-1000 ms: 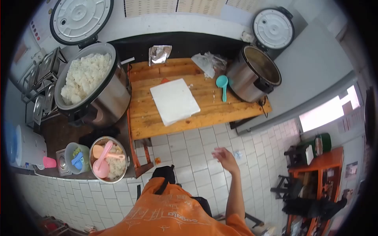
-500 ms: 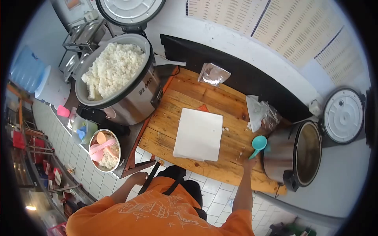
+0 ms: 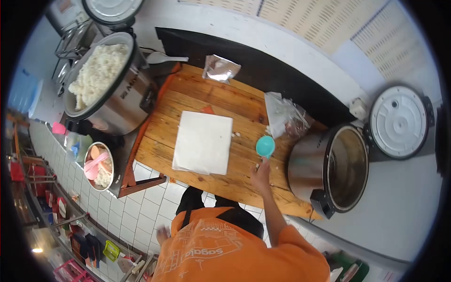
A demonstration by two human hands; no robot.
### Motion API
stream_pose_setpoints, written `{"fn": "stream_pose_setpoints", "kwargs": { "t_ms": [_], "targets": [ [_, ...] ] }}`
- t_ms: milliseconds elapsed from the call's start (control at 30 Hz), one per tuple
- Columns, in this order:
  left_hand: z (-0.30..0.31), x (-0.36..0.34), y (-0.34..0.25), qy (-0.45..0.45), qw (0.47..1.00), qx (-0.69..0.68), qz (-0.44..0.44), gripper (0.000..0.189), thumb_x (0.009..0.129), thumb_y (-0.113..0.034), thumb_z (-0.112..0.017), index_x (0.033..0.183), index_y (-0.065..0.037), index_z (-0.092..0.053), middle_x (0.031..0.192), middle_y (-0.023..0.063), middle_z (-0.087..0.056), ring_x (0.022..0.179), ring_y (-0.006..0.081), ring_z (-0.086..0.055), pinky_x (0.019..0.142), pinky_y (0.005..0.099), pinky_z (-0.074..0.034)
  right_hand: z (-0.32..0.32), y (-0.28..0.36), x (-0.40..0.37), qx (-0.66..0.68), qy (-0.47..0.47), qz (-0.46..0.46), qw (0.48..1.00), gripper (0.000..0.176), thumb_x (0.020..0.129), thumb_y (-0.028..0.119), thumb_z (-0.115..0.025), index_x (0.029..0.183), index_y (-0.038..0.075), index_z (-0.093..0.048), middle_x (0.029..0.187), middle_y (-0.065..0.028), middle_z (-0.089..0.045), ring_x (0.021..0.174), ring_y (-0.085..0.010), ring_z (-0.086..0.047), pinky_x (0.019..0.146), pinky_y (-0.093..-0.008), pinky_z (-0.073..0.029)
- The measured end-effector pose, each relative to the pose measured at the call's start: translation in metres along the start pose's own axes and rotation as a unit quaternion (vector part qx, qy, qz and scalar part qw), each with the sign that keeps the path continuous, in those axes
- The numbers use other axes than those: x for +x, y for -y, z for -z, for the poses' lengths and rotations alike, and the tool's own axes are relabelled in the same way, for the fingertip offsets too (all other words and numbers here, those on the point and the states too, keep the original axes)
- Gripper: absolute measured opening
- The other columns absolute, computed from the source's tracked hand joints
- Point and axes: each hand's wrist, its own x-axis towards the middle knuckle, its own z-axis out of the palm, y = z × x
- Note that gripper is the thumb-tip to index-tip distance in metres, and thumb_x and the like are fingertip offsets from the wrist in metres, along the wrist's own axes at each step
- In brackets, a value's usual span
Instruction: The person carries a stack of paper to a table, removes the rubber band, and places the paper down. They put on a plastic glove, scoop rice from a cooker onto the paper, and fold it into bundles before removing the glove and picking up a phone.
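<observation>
The right hand [image 3: 260,178], right of centre in the frame, has its fingers together, clamped on the handle of a turquoise round-bowled plastic scoop [image 3: 265,146]; the scoop is over the right part of a varnished wooden plank table [image 3: 188,89], though whether it touches the boards I cannot tell; the left hand [image 3: 163,233], at the lower left of centre, is blurred beside the orange printed shirt [image 3: 235,249], and the state of its fingers cannot be told.

A stack of white square paper sheets [image 3: 203,143] lies mid-frame, left of the scoop; a crumpled clear plastic bag [image 3: 284,115] lies just above it; a brushed-steel cylindrical cooker [image 3: 305,171] stands at the right, its round grey lid [image 3: 399,122] raised; in the upper left, a larger steel cooker [image 3: 129,103] holds heaped white rice [image 3: 99,73]; below that, a round steel bowl [image 3: 112,164] holds rice and pink utensils [image 3: 94,165].
</observation>
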Motion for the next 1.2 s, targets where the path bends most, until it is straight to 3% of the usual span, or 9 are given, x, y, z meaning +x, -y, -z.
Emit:
{"fn": "stream_pose_setpoints", "kwargs": {
  "t_ms": [167,267,333,400,500,600,700,933,1200],
  "targets": [
    [-0.019,-0.097,0.038,0.113,0.992,0.041,0.023,0.044,0.081,-0.027,-0.063,0.12,-0.006,-0.062,0.1,0.018,-0.067,0.093,0.0369,-0.066,0.074,0.0445,-0.055,0.053,-0.019,0.165,-0.015,-0.241,0.139,0.961,0.026,0.081,0.007,-0.063,0.105,0.0,-0.057,0.099,-0.0233,-0.062,0.094,-0.0393,-0.061,0.088,-0.0452,-0.047],
    [-0.066,-0.187,0.008,0.079,0.986,0.024,0.144,0.044,0.081,-0.028,-0.063,0.119,-0.007,-0.063,0.101,0.0181,-0.067,0.093,0.037,-0.066,0.075,0.0448,-0.054,0.019,-0.17,0.312,0.009,-0.054,0.125,0.991,0.039,0.089,0.02,-0.058,0.123,0.003,-0.059,0.116,-0.0212,-0.066,0.104,-0.035,-0.063,0.091,-0.0457,-0.049],
    [-0.112,-0.244,-0.035,0.021,0.963,-0.011,0.269,0.044,0.081,-0.029,-0.064,0.119,-0.007,-0.063,0.102,0.0182,-0.067,0.094,0.037,-0.066,0.076,0.045,-0.054,0.041,-0.069,0.276,-0.318,-0.212,0.036,0.923,0.051,0.091,0.035,-0.058,0.128,0.0,-0.054,0.116,-0.0194,-0.063,0.106,-0.0326,-0.062,0.095,-0.0424,-0.048],
    [-0.138,-0.263,-0.066,-0.038,0.923,-0.047,0.38,0.044,0.08,-0.03,-0.064,0.118,-0.007,-0.064,0.102,0.0183,-0.067,0.094,0.0371,-0.065,0.076,0.0452,-0.054,0.044,0.089,0.165,-0.073,-0.357,0.295,0.884,0.037,0.093,0.019,-0.057,0.125,0.0,-0.056,0.116,-0.0169,-0.062,0.104,-0.0335,-0.062,0.095,-0.0428,-0.048],
    [-0.129,-0.241,-0.095,-0.063,0.856,-0.115,0.499,0.045,0.08,-0.031,-0.064,0.117,-0.008,-0.065,0.103,0.0184,-0.067,0.095,0.0371,-0.065,0.077,0.0455,-0.054,-0.058,0.176,0.053,0.171,0.029,0.299,0.938,0.039,0.09,0.005,-0.054,0.128,-0.002,-0.049,0.11,-0.0151,-0.061,0.103,-0.028,-0.06,0.093,-0.0378,-0.049],
    [-0.112,-0.264,-0.098,-0.042,0.835,-0.167,0.522,0.045,0.079,-0.033,-0.064,0.117,-0.008,-0.065,0.104,0.0185,-0.068,0.095,0.0372,-0.065,0.078,0.0458,-0.054,-0.125,0.265,-0.135,0.198,0.648,0.294,0.674,0.032,0.098,0.016,-0.056,0.127,0.003,-0.052,0.112,-0.0069,-0.061,0.095,-0.0151,-0.061,0.077,-0.0277,-0.052],
    [-0.116,-0.281,-0.079,0.003,0.837,-0.214,0.504,0.045,0.079,-0.034,-0.065,0.116,-0.008,-0.066,0.104,0.0186,-0.068,0.096,0.0373,-0.065,0.079,0.0461,-0.054,-0.132,0.332,-0.269,0.002,0.81,0.428,0.4,0.031,0.094,0.015,-0.065,0.121,0.002,-0.058,0.112,-0.0078,-0.067,0.1,-0.0174,-0.064,0.086,-0.0317,-0.053],
    [-0.057,-0.328,0.078,-0.106,0.791,-0.227,0.557,0.038,0.076,-0.04,-0.065,0.104,-0.015,-0.072,0.108,0.0147,-0.069,0.1,0.0362,-0.065,0.085,0.0458,-0.053,-0.281,0.326,-0.312,-0.197,0.556,0.672,0.448,0.03,0.089,0.025,-0.067,0.112,0.007,-0.064,0.1,-0.0152,-0.072,0.093,-0.025,-0.071,0.084,-0.0346,-0.054],
    [0.22,-0.108,0.302,-0.287,0.779,-0.409,0.378,0.028,0.093,-0.023,-0.055,0.108,-0.002,-0.067,0.101,0.0155,-0.071,0.089,0.0229,-0.071,0.081,0.0369,-0.055,-0.359,0.462,-0.347,-0.105,0.697,0.333,0.626,0.03,0.094,0.016,-0.063,0.119,0.0,-0.059,0.1,-0.0103,-0.073,0.09,-0.016,-0.069,0.079,-0.0277,-0.053]
  ]
}}
